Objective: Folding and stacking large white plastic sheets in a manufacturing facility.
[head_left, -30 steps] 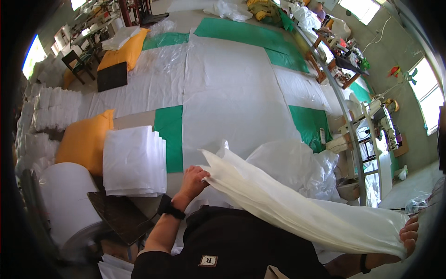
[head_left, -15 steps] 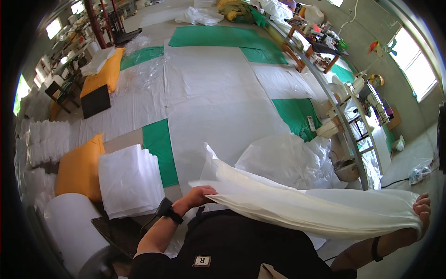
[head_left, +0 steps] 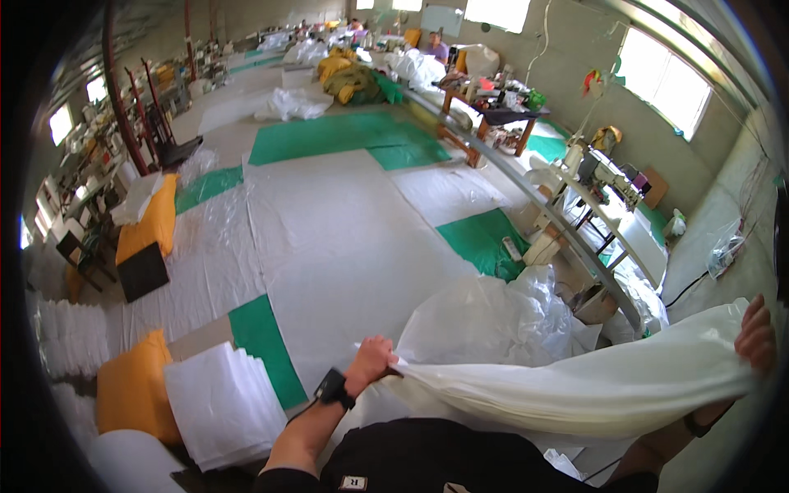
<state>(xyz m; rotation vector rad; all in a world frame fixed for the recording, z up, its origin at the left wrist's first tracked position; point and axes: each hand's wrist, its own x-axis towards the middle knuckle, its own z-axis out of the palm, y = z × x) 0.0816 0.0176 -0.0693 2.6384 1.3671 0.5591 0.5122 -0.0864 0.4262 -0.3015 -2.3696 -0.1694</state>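
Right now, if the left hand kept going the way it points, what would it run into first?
Likely the crumpled clear plastic sheeting just beyond the left hand, which grips one end of the white fabric; depth is uncertain in this fisheye view.

Ahead of the stretched white sheet (head_left: 592, 386), a heap of clear plastic (head_left: 493, 320) blocks the way; a stack of folded white cloths (head_left: 222, 403) crowds the left. Beyond, the floor (head_left: 329, 238) lies open.

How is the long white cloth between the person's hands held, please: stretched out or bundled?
Stretched out: the long white cloth spans from left hand to right hand, gathered lengthwise.
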